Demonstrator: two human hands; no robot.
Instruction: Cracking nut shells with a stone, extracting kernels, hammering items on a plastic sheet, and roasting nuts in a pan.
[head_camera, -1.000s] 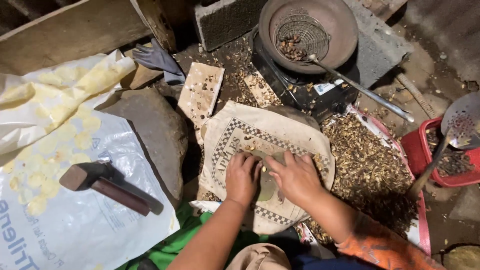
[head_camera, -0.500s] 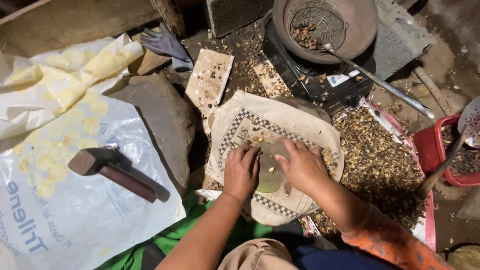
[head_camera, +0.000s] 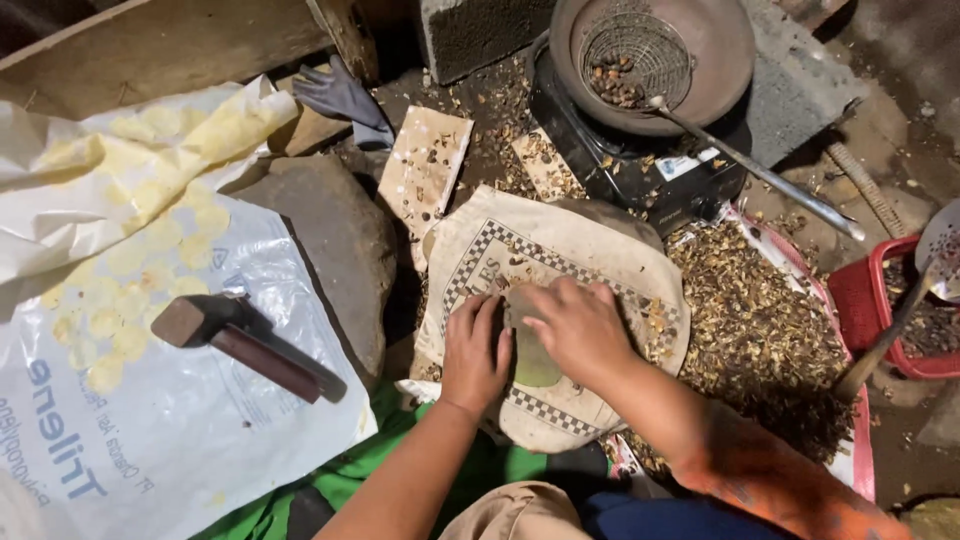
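Both hands sit on the checkered cloth, with a flat greenish piece lying between them, long axis running near-to-far. The right hand is fingers-together, pressed over its far right edge; the left hand lies flat, fingers together, touching its left side. So the right one's closer. The mallet is well off to the left.

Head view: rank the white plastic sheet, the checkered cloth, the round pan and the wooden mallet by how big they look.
1. white plastic sheet
2. checkered cloth, partly under both hands
3. round pan, cut off by the frame's top edge, so this rank is less sure
4. wooden mallet
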